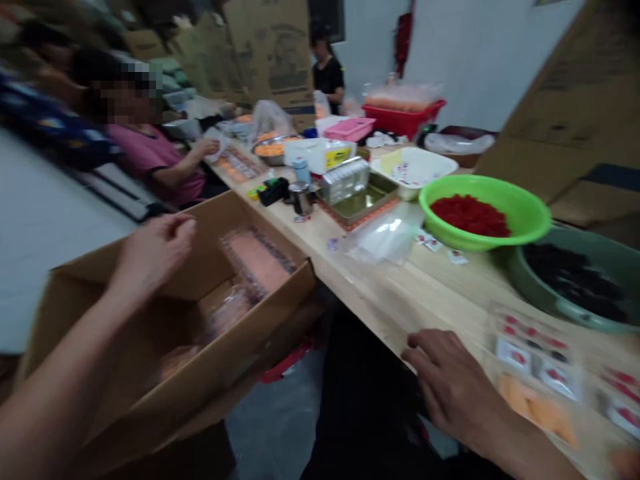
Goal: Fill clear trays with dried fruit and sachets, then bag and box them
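1. Our left hand [153,257] is over the near corner of the cardboard box [223,363], fingers curled in loosely. We can't see anything in it, but the blur makes that hard to swear to, and we can't tell whether it's touching the box.
2. The box sits right beside the long edge of the wooden table [380,287]. Its bottom is cut off by the frame, so we can't tell what's holding it up.
3. Inside are pink-orange packs [257,260] in clear wrap. They're blurry, and the box wall hides part of the lower ones, so no count from us.
4. Our right hand [453,380] is spread open over the table edge, gripping nothing. Its fingertips are just beside the sealed trays [537,373], but we can't tell if they're touching the wood.
5. Farther along are a green bowl [520,207] of something red and a dark green basin [555,287], cut off at the right.
6. A co-worker in a pink shirt [150,160] sits at the table, one hand on a blurry sheet of plastic.
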`<state>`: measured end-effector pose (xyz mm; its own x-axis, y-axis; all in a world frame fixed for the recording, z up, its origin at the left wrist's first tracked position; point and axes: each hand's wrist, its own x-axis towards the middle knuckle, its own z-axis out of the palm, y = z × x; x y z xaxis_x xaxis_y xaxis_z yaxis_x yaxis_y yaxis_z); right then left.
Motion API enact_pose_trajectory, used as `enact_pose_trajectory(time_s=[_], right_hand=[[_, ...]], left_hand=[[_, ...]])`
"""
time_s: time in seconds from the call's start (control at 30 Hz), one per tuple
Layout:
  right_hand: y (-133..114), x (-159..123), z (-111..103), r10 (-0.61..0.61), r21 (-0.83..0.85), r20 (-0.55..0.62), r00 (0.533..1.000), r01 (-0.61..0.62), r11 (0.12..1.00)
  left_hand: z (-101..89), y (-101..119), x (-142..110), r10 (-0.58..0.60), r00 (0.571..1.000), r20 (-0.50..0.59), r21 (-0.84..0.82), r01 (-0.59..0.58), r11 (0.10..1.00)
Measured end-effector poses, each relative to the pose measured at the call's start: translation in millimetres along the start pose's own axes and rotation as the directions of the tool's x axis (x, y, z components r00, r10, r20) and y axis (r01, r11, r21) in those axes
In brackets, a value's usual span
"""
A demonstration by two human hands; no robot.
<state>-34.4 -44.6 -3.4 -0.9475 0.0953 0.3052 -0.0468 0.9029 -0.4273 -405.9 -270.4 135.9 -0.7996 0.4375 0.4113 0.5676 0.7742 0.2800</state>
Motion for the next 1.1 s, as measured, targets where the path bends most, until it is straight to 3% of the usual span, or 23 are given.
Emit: enact_pose_trajectory(time_s=[0.1,0.17,0.27,0.37,0.43,0.5,0.6,0.73,0.83,0.93,1.0,1.07,1.1], right_hand=[[-8.4,6.6,-3.3,0.103,0.029,0.072,0.992,-0.105,0.994],[-13.1,4.8,-6.1,0.151,0.011,0.133,0.980,-0.153,0.988],[-15.1,-11.6,-13.9,0.235,-0.042,0.190,0.953,-0.232,0.972],[-6.6,-45.3,-23.8,0.365,-0.062,0.147,0.919,-0.359,0.931],[2.5,-73.2,-28.8,0.465,-0.051,0.068,0.883,-0.462,0.885],[12.2,-99.1,-30.4,0.562,-0.031,-0.026,0.827,-0.562,0.826],[29.9,-125.5,-26.4,0.685,-0.030,-0.148,0.714,-0.695,0.718],[63.8,-136.4,-18.7,0.780,-0.203,-0.336,0.528,-0.849,0.487],[88.6,-134.4,-15.0,0.830,-0.341,-0.341,0.441,-0.881,0.327],[101.9,-128.5,-10.3,0.866,-0.374,-0.255,0.431,-0.870,0.322],[104.3,-123.1,-5.0,0.864,-0.373,-0.226,0.451,-0.859,0.351],[104.3,-117.0,1.2,0.838,-0.370,-0.220,0.499,-0.838,0.402],[104.0,-113.8,4.1,0.823,-0.367,-0.217,0.525,-0.825,0.430]], left_hand=[[17.3,80.3,-25.1,0.188,0.968,-0.164,-0.253,-0.226,0.941],[58.1,132.4,-50.9,0.450,0.882,-0.140,-0.386,-0.467,0.796],[151.9,180.0,-68.7,0.603,0.761,0.240,-0.351,-0.511,0.784],[234.3,184.8,-62.0,0.504,0.613,0.608,-0.099,-0.571,0.815],[263.6,177.9,-59.7,0.376,0.576,0.726,0.020,-0.565,0.825],[271.2,175.9,-71.2,0.347,0.569,0.746,0.054,-0.571,0.819],[255.6,194.2,-119.7,0.409,0.562,0.719,0.037,-0.619,0.785],[235.8,238.9,-189.5,0.606,0.469,0.642,-0.164,-0.689,0.706],[240.3,247.1,-191.3,0.715,0.469,0.518,-0.353,-0.644,0.678],[250.4,225.0,-154.6,0.749,0.509,0.425,-0.486,-0.570,0.663],[257.9,205.8,-128.3,0.775,0.470,0.422,-0.539,-0.557,0.632],[266.1,191.8,-111.8,0.802,0.410,0.436,-0.580,-0.553,0.598],[270.2,187.7,-108.2,0.803,0.402,0.440,-0.593,-0.542,0.596]])
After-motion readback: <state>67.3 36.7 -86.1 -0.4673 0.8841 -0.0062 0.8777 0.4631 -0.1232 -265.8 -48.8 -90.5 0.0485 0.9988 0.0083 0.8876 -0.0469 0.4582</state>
